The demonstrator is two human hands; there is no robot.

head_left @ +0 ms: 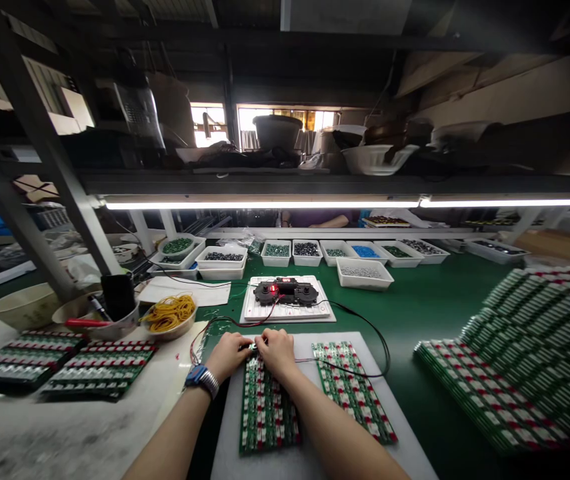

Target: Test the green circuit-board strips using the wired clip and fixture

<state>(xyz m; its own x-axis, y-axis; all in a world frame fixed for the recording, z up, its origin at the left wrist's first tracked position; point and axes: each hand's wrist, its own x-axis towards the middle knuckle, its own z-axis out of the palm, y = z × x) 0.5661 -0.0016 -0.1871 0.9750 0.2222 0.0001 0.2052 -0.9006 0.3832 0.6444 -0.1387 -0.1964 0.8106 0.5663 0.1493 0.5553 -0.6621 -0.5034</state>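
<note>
My left hand (229, 355) and my right hand (275, 351) meet at the centre, with their fingertips pinching a small connector (253, 347) at the far end of a strip of green circuit boards (267, 407). The fingers hide most of the connector. Those boards lie on a white foam pad (225, 440), beside a second strip (352, 393). Thin black and red wires (359, 347) run from the hands' area to a black test unit (285, 292) with a lit red display. A watch (202, 381) sits on my left wrist.
Along the far side of the green bench (429, 313) stand several white trays of small parts (307, 252). A bowl of yellow rubber bands (169, 317) and stacked boards (99, 369) are at left. Large board stacks (519, 367) fill the right. A co-worker's arm (332, 220) shows beyond the shelf.
</note>
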